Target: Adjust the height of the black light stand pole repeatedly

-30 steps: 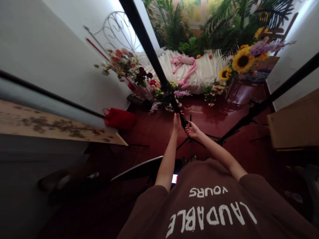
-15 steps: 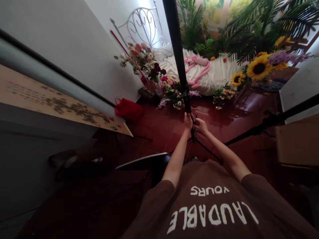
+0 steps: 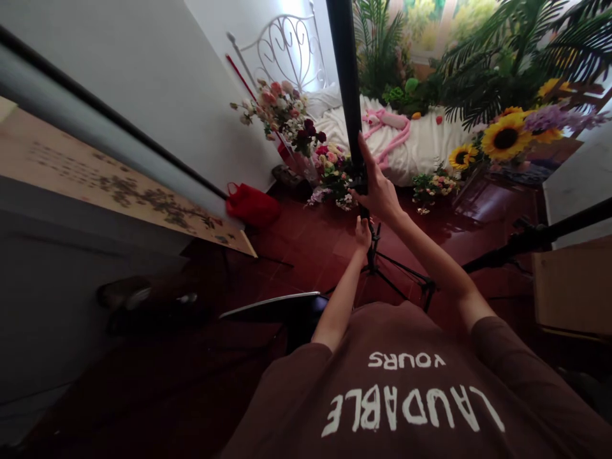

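In the head view a black stand (image 3: 345,76) rises from tripod legs (image 3: 382,278) on the floor and runs up past the top edge. Low on its pole, my left hand (image 3: 363,234) is wrapped round the shaft, just above the legs. Higher up, my right hand (image 3: 381,191) is at the pole's joint (image 3: 358,185), thumb and index finger spread wide. The index finger points up along the pole; the other fingers are partly hidden. Whether the right palm presses on the pole, I cannot tell.
A second black stand (image 3: 540,237) slants in from the right beside a cardboard box (image 3: 574,287). At left are a hanging scroll (image 3: 143,191) and a red bag (image 3: 252,205). Flowers (image 3: 275,102) and sunflowers (image 3: 505,137) surround a white-draped bed (image 3: 425,143).
My right hand has moved up the pole from beside the left hand, and its fingers have spread. My left hand keeps its low hold. The view has shifted slightly left.
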The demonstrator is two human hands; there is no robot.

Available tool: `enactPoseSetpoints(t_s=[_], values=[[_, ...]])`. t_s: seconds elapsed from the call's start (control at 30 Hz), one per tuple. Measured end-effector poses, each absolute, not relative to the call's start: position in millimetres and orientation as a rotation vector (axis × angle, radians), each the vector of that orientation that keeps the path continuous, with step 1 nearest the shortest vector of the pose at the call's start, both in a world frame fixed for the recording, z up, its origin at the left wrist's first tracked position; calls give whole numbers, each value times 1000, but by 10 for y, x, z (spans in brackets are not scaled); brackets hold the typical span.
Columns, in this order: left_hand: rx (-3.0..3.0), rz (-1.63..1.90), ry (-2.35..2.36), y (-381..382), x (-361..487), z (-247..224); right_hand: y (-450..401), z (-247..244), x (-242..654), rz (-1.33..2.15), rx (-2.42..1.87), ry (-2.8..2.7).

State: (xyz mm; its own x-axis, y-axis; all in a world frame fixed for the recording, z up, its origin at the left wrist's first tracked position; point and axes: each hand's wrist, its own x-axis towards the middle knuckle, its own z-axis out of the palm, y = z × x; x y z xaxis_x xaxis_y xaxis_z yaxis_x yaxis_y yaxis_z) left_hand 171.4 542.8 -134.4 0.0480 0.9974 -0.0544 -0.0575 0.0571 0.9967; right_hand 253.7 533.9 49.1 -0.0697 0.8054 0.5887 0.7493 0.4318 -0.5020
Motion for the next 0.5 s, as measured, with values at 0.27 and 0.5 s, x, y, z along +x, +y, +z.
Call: enactPoseSetpoints(t_s=[0.27,0.5], values=[[1005,1149,890,5401,1563,-1115,5163,-6,2513,171,-1419,-1822],[784,1107,974,5396,1596,-1006,5124,-758,2416,225,-1651,-1810]])
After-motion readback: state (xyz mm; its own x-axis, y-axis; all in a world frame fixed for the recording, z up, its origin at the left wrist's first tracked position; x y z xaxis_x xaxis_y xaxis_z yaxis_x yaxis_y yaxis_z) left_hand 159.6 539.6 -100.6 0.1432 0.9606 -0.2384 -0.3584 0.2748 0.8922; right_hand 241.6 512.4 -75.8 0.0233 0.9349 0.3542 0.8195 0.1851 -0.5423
